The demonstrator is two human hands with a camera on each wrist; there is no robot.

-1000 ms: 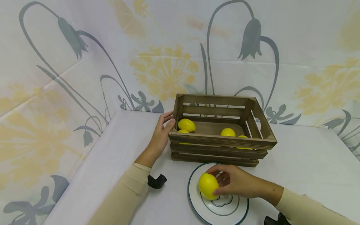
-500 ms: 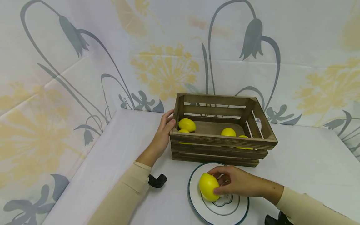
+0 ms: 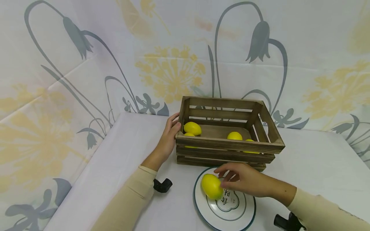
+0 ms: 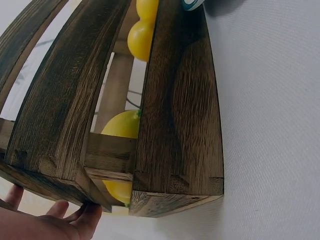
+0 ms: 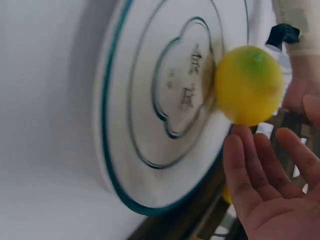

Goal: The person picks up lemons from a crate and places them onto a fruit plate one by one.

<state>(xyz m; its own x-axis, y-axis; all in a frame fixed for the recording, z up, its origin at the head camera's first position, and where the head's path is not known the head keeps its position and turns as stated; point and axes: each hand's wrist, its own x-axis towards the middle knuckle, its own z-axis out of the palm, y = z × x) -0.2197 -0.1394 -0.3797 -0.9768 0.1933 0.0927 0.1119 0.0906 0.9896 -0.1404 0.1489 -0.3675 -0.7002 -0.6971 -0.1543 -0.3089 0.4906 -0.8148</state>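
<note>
A lemon (image 3: 212, 186) lies toward ten o'clock on a plate (image 3: 215, 213). At the lemon's three o'clock, the right hand (image 3: 247, 179) is loosely spread, gripping nothing. The left hand (image 3: 167, 138), fingers relaxed, touches a crate (image 3: 225, 143) at nine o'clock

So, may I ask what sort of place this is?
Probably a staged indoor corner, perhaps for filming: a flower-printed backdrop lines two sides of a white tabletop, where a wooden crate and a plate stand.

On a white, teal-rimmed plate (image 3: 250, 205), a yellow lemon (image 3: 211, 186); just behind, a brown slatted crate (image 3: 225, 154) with more lemons (image 3: 192, 128) inside.
</note>
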